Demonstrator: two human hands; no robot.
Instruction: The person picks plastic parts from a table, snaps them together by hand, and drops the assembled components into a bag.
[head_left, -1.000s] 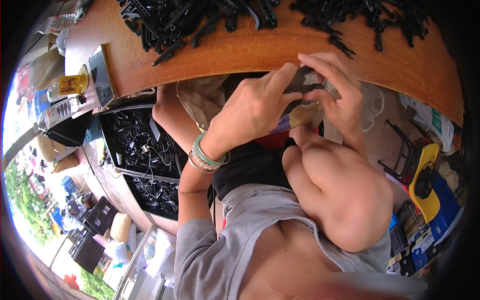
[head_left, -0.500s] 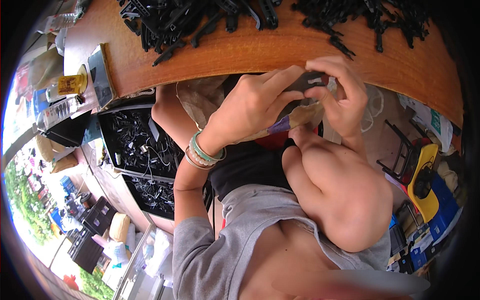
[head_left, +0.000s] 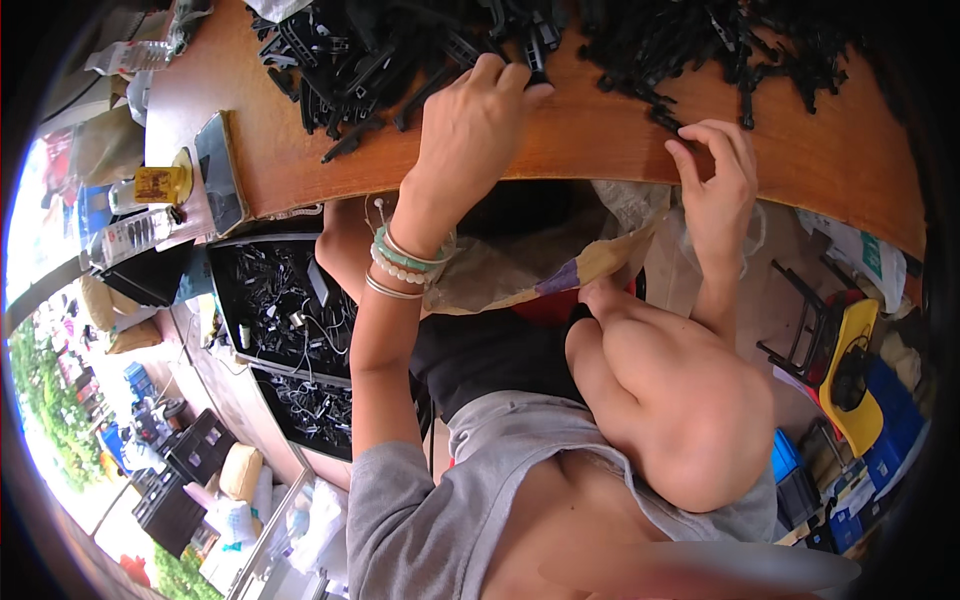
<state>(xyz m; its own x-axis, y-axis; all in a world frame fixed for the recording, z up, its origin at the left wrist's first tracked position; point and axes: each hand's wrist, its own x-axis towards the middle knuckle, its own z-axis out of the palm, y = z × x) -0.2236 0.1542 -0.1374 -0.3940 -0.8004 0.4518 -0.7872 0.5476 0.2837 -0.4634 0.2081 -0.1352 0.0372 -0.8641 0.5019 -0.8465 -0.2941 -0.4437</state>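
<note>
My left hand (head_left: 470, 130), with bracelets on its wrist, reaches over the table edge to the left pile of black plastic parts (head_left: 350, 75). Its fingers are bent at the pile's near side, and its thumb and forefinger close on the end of a long black plastic part (head_left: 537, 62). My right hand (head_left: 722, 175) hovers at the table's front edge, thumb and fingers curved and apart. Just beyond its fingertips lies a small black part (head_left: 664, 118) at the edge of the right pile of black parts (head_left: 700, 60). An open sack (head_left: 510, 270) lies across my lap, below both hands.
The wooden table (head_left: 590, 145) curves along the front. A dark flat case (head_left: 220, 165) and a yellow item (head_left: 162, 184) sit at its left end. Black trays (head_left: 285, 290) of small parts stand lower left. A yellow-and-black chair-like thing (head_left: 845, 365) is at right.
My hands were together above the sack around a dark part. They have separated: the left moved up to the left pile, the right moved right toward the right pile. That part is gone from them.
</note>
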